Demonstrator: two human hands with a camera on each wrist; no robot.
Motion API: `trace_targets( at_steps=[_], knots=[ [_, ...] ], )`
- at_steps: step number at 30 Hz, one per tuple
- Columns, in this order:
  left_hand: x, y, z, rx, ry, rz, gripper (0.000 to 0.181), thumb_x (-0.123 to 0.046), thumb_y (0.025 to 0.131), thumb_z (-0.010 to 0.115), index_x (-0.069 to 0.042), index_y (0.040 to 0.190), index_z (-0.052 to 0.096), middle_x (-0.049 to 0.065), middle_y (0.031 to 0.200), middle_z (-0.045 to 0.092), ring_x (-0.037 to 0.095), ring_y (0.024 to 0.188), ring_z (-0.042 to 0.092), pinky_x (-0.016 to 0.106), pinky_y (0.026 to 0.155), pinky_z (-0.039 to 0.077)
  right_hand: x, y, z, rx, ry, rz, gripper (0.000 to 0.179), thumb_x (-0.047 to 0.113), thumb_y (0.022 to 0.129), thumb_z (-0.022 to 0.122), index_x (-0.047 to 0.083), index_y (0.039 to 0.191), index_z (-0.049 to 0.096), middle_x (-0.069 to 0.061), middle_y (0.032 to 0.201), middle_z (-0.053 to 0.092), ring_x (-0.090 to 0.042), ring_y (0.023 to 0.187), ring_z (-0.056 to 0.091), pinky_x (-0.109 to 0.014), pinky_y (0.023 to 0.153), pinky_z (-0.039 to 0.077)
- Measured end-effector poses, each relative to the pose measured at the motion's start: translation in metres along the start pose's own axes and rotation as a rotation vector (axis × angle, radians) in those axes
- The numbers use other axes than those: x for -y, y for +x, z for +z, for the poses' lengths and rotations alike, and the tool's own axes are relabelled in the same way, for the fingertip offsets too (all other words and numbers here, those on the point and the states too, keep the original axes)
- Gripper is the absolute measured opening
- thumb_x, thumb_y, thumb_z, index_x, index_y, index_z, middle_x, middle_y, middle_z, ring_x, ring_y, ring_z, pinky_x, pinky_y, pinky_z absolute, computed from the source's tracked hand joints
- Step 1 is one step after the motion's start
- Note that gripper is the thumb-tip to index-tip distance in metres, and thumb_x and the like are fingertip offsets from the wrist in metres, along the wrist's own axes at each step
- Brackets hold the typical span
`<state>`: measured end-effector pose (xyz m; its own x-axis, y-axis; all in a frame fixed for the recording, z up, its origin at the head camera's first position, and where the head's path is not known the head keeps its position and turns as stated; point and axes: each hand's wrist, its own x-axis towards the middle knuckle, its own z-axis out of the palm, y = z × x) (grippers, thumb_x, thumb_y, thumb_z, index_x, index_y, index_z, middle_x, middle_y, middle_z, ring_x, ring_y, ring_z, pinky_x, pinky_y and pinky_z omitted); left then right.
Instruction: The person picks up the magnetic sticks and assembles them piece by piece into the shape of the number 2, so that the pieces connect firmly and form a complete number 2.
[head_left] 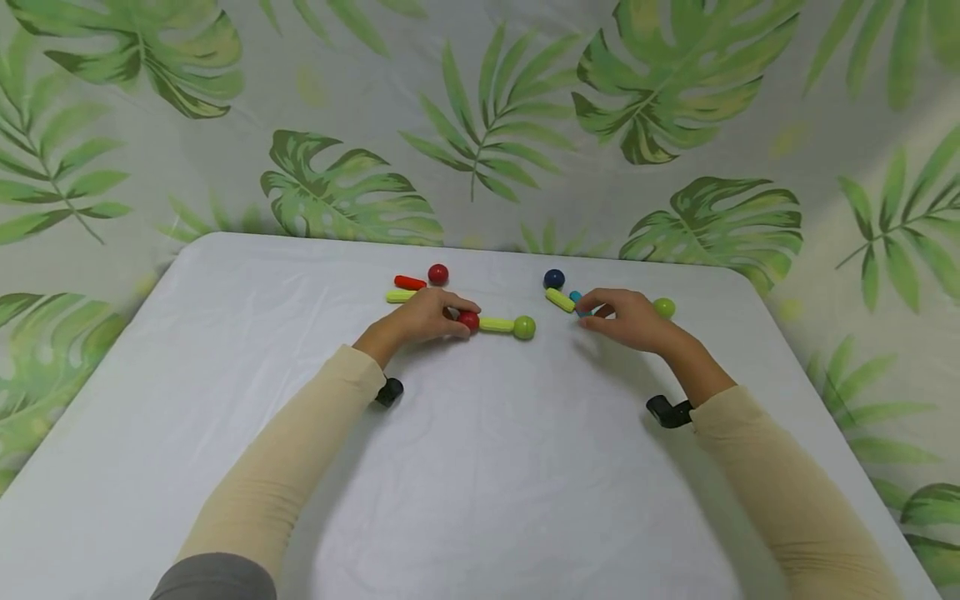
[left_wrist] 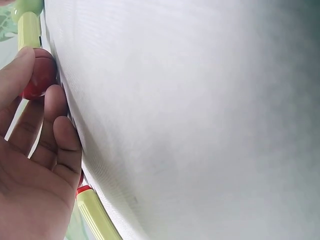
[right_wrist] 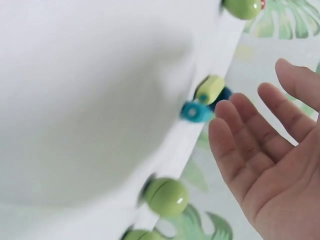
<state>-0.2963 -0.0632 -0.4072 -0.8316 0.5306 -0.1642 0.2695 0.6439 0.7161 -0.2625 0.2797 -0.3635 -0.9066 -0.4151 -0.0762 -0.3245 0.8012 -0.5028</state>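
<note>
My left hand [head_left: 431, 317] holds a red ball [left_wrist: 42, 75] between thumb and fingers. A ribbed yellow-green rod [head_left: 497, 325] runs from that ball to a green ball [head_left: 524, 327], the three lined up on the table. The right hand [head_left: 622, 319] hovers over a blue rod [right_wrist: 196, 111], fingers loosely spread and nothing gripped in the right wrist view. Beside the blue rod lie another yellow-green rod [head_left: 559, 300] and a dark blue ball [head_left: 554, 279].
Behind the left hand lie a red rod [head_left: 409, 282], another red ball [head_left: 438, 274] and a yellow-green rod [head_left: 400, 297], partly covered. Right of the right hand is a green ball [head_left: 663, 307]; the right wrist view shows a second green ball [right_wrist: 142, 235] near it. A white cloth [head_left: 480, 467] covers the table.
</note>
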Motion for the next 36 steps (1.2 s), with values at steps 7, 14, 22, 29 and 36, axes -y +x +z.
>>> trace_targets(
  at_steps=[7,14,22,29,36],
  knots=[
    [-0.001,-0.002,0.000,-0.009,-0.004,-0.006,0.045,-0.023,0.089,0.075,-0.022,0.133,0.065,0.004,0.133,0.064,0.021,0.111,0.052,0.029,0.087,0.047,-0.013,-0.009,0.002,-0.026,-0.003,0.006,0.031,0.015,0.097,0.063,0.004,0.125,0.063,-0.019,0.127,0.065,-0.036,0.110,0.067,-0.050,0.091,0.056],
    [-0.001,-0.002,-0.001,-0.003,-0.014,-0.024,0.046,-0.024,0.089,0.074,-0.023,0.134,0.064,0.004,0.136,0.063,0.020,0.111,0.051,0.027,0.084,0.044,-0.011,-0.002,0.002,-0.051,-0.037,0.002,0.031,0.011,0.096,0.062,0.001,0.125,0.062,-0.020,0.126,0.066,-0.036,0.110,0.067,-0.051,0.090,0.055],
    [-0.002,-0.001,-0.001,0.010,-0.051,-0.068,0.046,-0.025,0.090,0.074,-0.026,0.134,0.064,0.002,0.137,0.062,0.020,0.111,0.050,0.027,0.083,0.044,-0.011,0.017,0.005,-0.075,-0.077,0.040,0.032,0.008,0.097,0.058,0.000,0.128,0.060,-0.022,0.122,0.065,-0.036,0.110,0.062,-0.051,0.093,0.052],
    [-0.003,-0.001,-0.001,0.007,-0.059,-0.074,0.046,-0.026,0.090,0.074,-0.025,0.134,0.064,0.002,0.133,0.063,0.021,0.109,0.050,0.027,0.080,0.043,-0.011,0.036,0.006,-0.053,-0.148,0.089,0.036,0.010,0.097,0.058,-0.002,0.131,0.058,-0.026,0.120,0.061,-0.039,0.109,0.059,-0.052,0.092,0.050],
    [-0.003,-0.002,0.000,0.007,-0.079,-0.082,0.045,-0.026,0.089,0.074,-0.025,0.133,0.064,0.002,0.132,0.064,0.021,0.107,0.052,0.027,0.082,0.046,-0.014,0.050,0.012,0.004,-0.195,0.184,0.041,0.017,0.095,0.063,0.000,0.132,0.056,-0.026,0.119,0.064,-0.038,0.106,0.061,-0.050,0.091,0.051]
  ],
)
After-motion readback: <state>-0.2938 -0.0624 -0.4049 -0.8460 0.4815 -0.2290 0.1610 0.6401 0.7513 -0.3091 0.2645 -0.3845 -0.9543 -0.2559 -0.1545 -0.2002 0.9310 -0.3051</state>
